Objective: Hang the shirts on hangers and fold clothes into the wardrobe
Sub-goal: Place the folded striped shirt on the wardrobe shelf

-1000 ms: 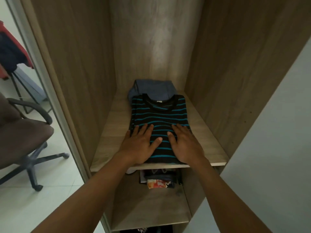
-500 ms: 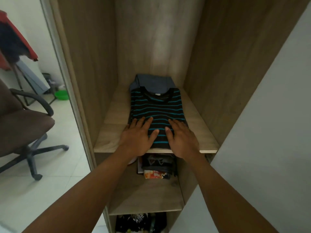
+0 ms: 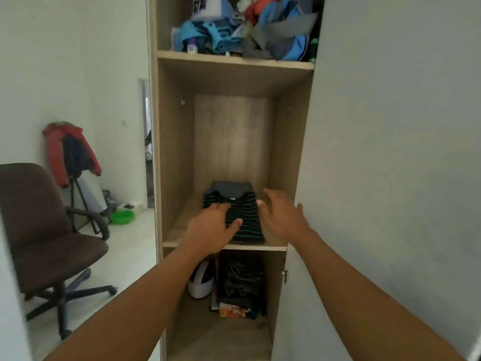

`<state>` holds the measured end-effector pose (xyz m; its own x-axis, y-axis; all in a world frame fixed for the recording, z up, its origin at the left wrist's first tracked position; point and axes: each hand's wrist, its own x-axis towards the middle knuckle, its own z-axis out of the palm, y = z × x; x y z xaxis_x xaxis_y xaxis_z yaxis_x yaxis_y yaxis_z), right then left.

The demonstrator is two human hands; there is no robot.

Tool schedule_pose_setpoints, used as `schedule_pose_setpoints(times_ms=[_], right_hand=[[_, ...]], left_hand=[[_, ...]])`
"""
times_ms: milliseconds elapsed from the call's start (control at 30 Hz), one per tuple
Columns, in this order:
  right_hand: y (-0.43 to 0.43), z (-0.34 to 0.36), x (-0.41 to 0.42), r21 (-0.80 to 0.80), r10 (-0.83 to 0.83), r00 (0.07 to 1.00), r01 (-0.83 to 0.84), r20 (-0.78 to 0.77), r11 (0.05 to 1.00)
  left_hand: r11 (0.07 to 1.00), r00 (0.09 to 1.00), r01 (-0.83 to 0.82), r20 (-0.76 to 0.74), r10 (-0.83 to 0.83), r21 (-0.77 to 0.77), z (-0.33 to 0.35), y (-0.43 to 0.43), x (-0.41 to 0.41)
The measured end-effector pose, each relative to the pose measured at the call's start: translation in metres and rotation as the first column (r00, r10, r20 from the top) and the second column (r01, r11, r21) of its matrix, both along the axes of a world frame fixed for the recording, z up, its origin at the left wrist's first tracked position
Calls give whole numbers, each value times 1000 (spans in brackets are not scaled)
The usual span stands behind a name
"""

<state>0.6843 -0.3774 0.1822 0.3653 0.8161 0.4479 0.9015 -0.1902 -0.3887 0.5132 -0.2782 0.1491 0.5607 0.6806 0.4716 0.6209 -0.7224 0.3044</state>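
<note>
Far left, a brown upholstered office chair on a dark wheeled base stands on the pale tiled floor. Behind it, a red jacket with a dark garment inside hangs on a stand against the white wall. A green plastic basin sits on the floor near the wall, between the chair and the wardrobe.

The tall light-wood wardrobe stands open at centre. Its top shelf holds a loose heap of blue, grey and red clothes. The middle compartment has bare wooden walls. On the middle shelf lies the folded black T-shirt with teal stripes, collar toward the back, front edge close to the shelf lip. It rests partly on a folded grey-blue garment, which shows behind the collar.

The left hand is over the left part of the striped shirt, fingers loosely spread, thumb across the fabric; whether the palm presses down cannot be determined. The right hand is at the shirt's right edge, fingers spread and slack, gripping nothing; contact with the fabric is unclear.

In the compartment below are a white rounded object, a dark folded pile, and an orange printed item at its base. The grey-white wardrobe door occupies the right side, with a small metal fitting on its edge.
</note>
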Motion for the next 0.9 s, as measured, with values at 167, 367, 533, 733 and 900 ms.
schedule_pose_setpoints(times_ms=[167,367,533,733,900], right_hand=[[-116,73,-31,133,-29,997,20,70,991],[-226,138,-39,270,-139,961,72,239,960],[-303,149,-29,567,-189,954,24,233,823],[-344,131,-3,633,-144,989,134,-36,762],[-354,128,-12,674,76,981,66,-179,736]], left_hand=[[991,992,110,45,-114,78,43,-124,-3],[958,953,276,106,-283,76,96,-230,20],[916,914,389,85,-397,94,119,-291,53],[884,881,455,94,-464,105,122,-326,70],[857,855,489,101,-508,165,128,-335,59]])
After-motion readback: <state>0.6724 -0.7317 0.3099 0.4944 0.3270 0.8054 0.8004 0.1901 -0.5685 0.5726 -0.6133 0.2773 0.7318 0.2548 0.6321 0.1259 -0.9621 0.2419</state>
